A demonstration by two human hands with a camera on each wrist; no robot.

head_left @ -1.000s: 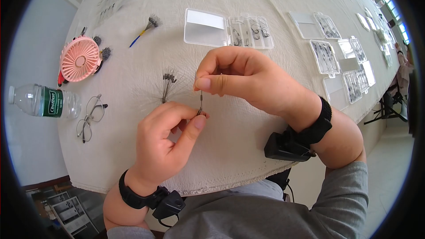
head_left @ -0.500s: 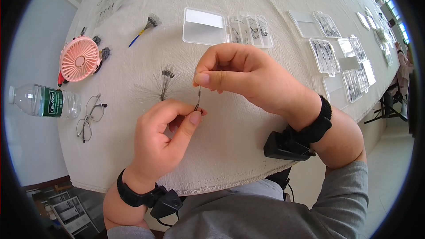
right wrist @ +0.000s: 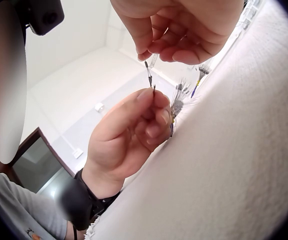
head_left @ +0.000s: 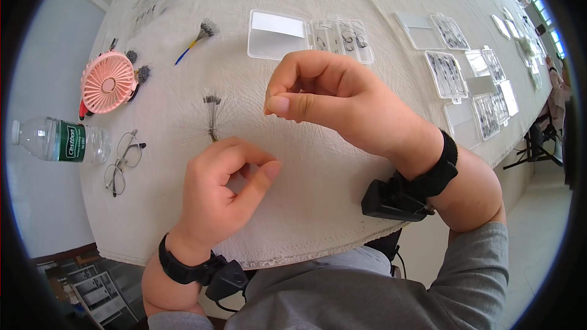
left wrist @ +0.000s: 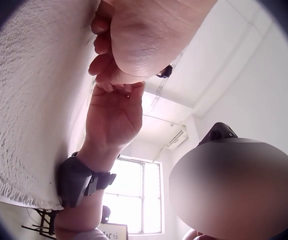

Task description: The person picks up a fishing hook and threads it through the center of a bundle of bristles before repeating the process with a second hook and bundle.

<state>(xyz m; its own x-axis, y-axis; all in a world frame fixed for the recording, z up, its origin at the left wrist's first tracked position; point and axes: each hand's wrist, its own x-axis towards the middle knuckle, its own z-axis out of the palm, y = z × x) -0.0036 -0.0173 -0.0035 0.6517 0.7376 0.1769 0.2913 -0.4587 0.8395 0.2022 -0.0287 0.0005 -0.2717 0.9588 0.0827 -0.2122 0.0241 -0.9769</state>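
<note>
My right hand (head_left: pixel 342 101) hovers over the white tablecloth and pinches the upper end of a thin wire with small dark beads (right wrist: pixel 150 78) between thumb and forefinger. Below it my left hand (head_left: pixel 223 186) pinches the lower end, where a dark tip pokes out above the thumb in the right wrist view. From the head view the wire hardly shows between the hands. Just beyond my left knuckles sits a bundle of fine wire loops with dark beads (head_left: pixel 212 110). In the left wrist view the palms hide the wire.
Past my right hand lies an open clear box of fishhooks (head_left: pixel 342 40), with several more hook boxes (head_left: pixel 446 76) to the right. A second wire bundle with a blue and yellow stem (head_left: pixel 197 43), a pink fan (head_left: pixel 110 82), glasses (head_left: pixel 125 159) and a water bottle (head_left: pixel 70 140) are at left.
My hands have drawn slightly apart, the right rising away and the left shifting a little left. The near wire bundle has moved left. The wire between the hands shows less in the head view.
</note>
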